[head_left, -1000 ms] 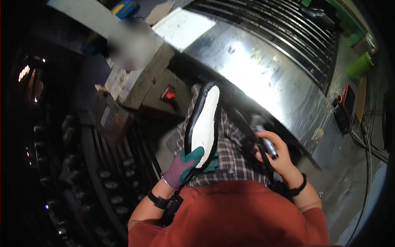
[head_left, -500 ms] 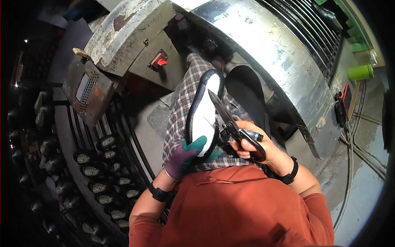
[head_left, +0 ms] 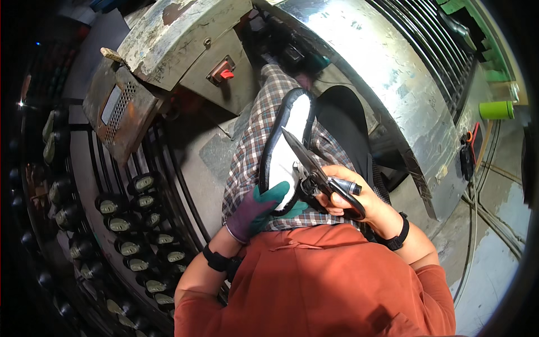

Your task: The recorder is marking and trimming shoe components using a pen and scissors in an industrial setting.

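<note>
In my left hand [head_left: 258, 209], which wears a purple and teal glove, is the heel end of an upturned shoe upper [head_left: 292, 126]. Its white sole side faces up, ringed by a dark, gathered edge. My bare right hand [head_left: 373, 205] grips black-handled scissors [head_left: 305, 156], the dark blades pointing up and left over the white surface. A short grey and black cylinder [head_left: 348, 187] also sticks out from among the right fingers; what it belongs to is hidden. A plaid cloth [head_left: 247, 151] covers my lap beneath the shoe.
Beyond my knees at left stands a worn metal machine [head_left: 185, 42] with a red switch [head_left: 226, 74]. A shiny metal bench [head_left: 370, 62] curves along the right, near a green cup [head_left: 496, 110]. Racks of dark shoes [head_left: 129, 247] fill the left side. Cables [head_left: 476, 208] trail across the right-hand floor.
The whole view has shifted slightly. The shoe has moved a little right relative to the scissors, and the blades still lie over its white side. Both hands keep their grips.
</note>
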